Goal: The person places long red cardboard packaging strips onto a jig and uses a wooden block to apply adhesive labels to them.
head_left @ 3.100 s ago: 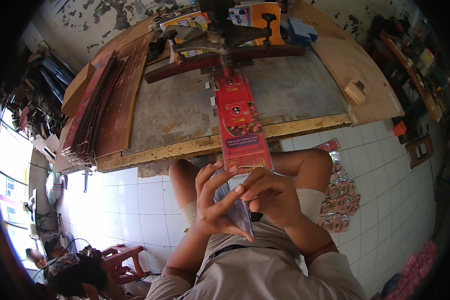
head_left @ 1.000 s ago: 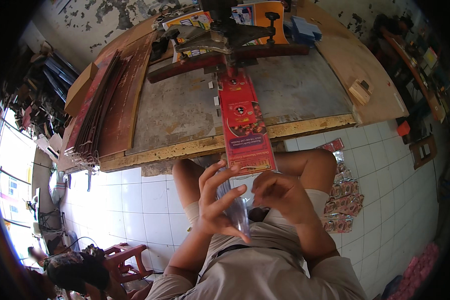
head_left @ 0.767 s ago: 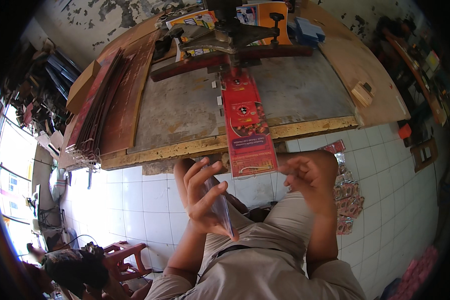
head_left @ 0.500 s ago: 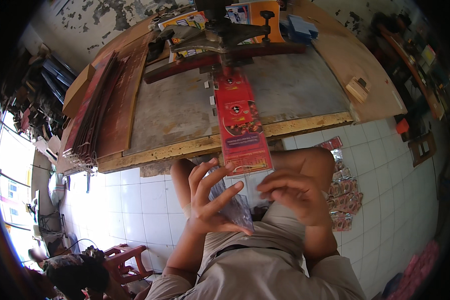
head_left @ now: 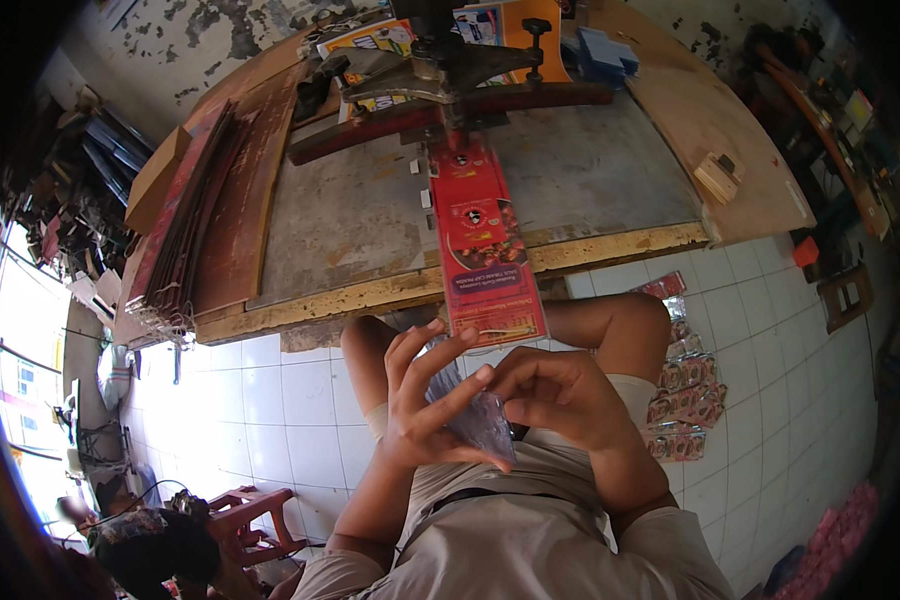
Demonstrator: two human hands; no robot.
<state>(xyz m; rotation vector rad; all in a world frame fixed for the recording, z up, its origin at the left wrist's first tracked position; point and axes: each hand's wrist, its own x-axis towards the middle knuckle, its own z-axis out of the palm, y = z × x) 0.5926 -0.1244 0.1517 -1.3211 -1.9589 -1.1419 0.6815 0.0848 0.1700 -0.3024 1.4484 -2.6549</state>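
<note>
My left hand (head_left: 420,405) holds a thin stack of clear plastic bags (head_left: 482,425) above my lap, its fingers spread along one side and the thumb underneath. At the stack's right edge, my right hand (head_left: 575,400) is closed, thumb and fingertips pinched against the plastic. How much of the plastic lies between those fingertips is hidden. Just beyond both hands, a long red printed card strip (head_left: 485,265) overhangs the front edge of the worktable (head_left: 360,235). The strip's far end lies beneath a dark metal press (head_left: 445,95).
Long dark red strips (head_left: 185,220) are stacked on the table's left side. A small wooden block (head_left: 718,178) sits at the right, and blue-white packs (head_left: 607,55) lie behind. Printed red packets (head_left: 685,390) cover floor tiles right of my leg. A red plastic stool (head_left: 250,525) stands lower left.
My right hand has moved left to the plastic stack, and its fingers have curled into a pinch. The left hand keeps its hold, nearly in the same place.
</note>
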